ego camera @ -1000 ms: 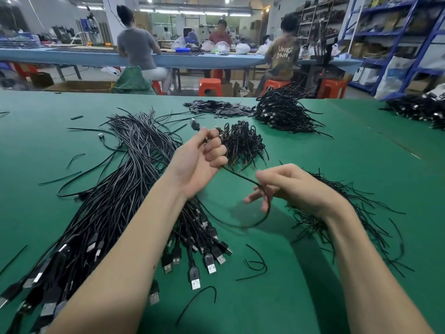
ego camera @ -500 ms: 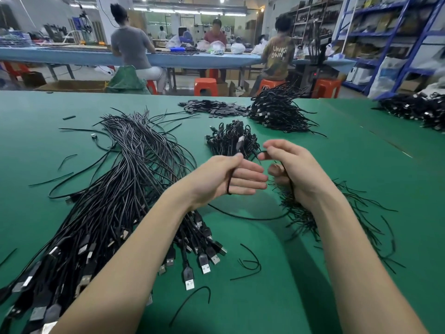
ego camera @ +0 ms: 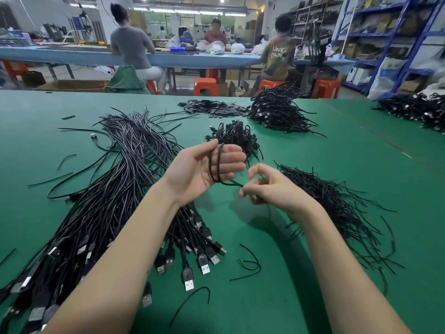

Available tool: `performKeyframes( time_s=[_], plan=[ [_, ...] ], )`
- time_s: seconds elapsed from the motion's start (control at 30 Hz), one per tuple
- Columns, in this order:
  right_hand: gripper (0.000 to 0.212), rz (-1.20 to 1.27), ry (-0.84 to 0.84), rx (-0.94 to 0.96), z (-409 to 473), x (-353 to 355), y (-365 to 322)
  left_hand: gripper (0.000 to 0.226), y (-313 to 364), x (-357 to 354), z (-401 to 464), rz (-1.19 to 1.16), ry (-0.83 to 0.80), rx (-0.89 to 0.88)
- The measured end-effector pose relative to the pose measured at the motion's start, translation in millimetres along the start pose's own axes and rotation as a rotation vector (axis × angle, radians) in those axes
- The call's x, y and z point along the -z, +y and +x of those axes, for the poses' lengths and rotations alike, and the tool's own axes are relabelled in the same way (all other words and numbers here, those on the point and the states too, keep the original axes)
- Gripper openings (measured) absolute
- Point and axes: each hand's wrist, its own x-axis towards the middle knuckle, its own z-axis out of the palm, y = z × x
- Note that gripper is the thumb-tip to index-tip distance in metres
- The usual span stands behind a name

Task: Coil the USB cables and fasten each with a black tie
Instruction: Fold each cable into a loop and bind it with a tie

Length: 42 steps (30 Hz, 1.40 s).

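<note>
A black cable (ego camera: 215, 165) hangs in loops around the fingers of the left hand (ego camera: 204, 168), which is raised palm-up above the table (ego camera: 337, 145) with the thumb pressing the loops at the top. The cable's tail runs from the bottom of the loops to the right hand (ego camera: 269, 186), which pinches it between curled fingers just right of the left palm. Under the left forearm lies a big bundle of uncoiled cables (ego camera: 115, 189), their USB plugs (ego camera: 204, 263) fanned toward the near edge. Below the right wrist sits a heap of thin black ties (ego camera: 337, 203), with a few strays (ego camera: 250, 263) on the green surface between the arms. Just beyond the left hand is a small pile of coiled cables (ego camera: 237, 135), and farther back a larger pile (ego camera: 277, 112) beside a scatter of flat black pieces (ego camera: 212, 107)
</note>
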Motion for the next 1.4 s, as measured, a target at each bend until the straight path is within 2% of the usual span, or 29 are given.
performKeyframes(
  time_s=[0.13, 0.2, 0.37, 0.53, 0.63, 0.77, 0.83, 0.9, 1.0, 1.07, 1.17, 1.23, 1.3, 1.4],
  plan=[
    [0.032, -0.493, 0.407, 0.251, 3, 1, -10, 0.053, -5, -4, -1, 0.388, -0.051, 0.12],
    [0.036, -0.621, 0.508, 0.349, 1, 2, -18, 0.053, -6, -6, 1, 0.393, -0.05, 0.148],
    [0.031, -0.502, 0.513, 0.529, -6, 5, -35, 0.048, 3, -2, -1, 0.315, -0.036, 0.093],
    [0.022, -0.465, 0.521, 0.544, -11, -5, -51, 0.043, -1, -2, 1, 0.356, 0.004, 0.107],
    [0.011, -0.254, 0.345, 0.412, -14, -12, -57, 0.043, -4, -2, 4, 0.201, 0.097, 0.017],
    [0.014, 0.067, -0.156, 0.216, -17, -10, -50, 0.048, 0, 3, 1, -0.048, 0.063, -0.073],
    [0.013, 0.096, -0.32, 0.138, -16, -6, -40, 0.05, 2, 3, 0, -0.224, -0.001, -0.108],
    [0.011, -0.014, -0.356, 0.017, -10, -4, -24, 0.049, 6, 6, -2, -0.317, -0.034, -0.137],
    [0.005, -0.5, -0.125, -0.025, 0, -4, 1, 0.042, 11, 12, -7, -0.178, -0.035, -0.109],
    [0.009, -0.606, 0.066, 0.077, 6, -6, 7, 0.039, 11, 15, -9, -0.002, -0.071, -0.045],
    [0.027, -0.602, 0.364, 0.211, 12, -4, 2, 0.036, 8, 20, -12, 0.166, -0.228, 0.125],
    [0.036, -0.571, 0.502, 0.22, 14, -4, -3, 0.037, 6, 21, -11, 0.261, -0.337, 0.227],
    [0.038, -0.412, 0.539, 0.18, 14, -6, -9, 0.042, 3, 19, -7, 0.456, -0.364, 0.298],
    [0.027, -0.063, 0.387, 0.099, 10, -9, -25, 0.044, -5, 13, -1, 0.677, -0.213, 0.343]
  ],
)
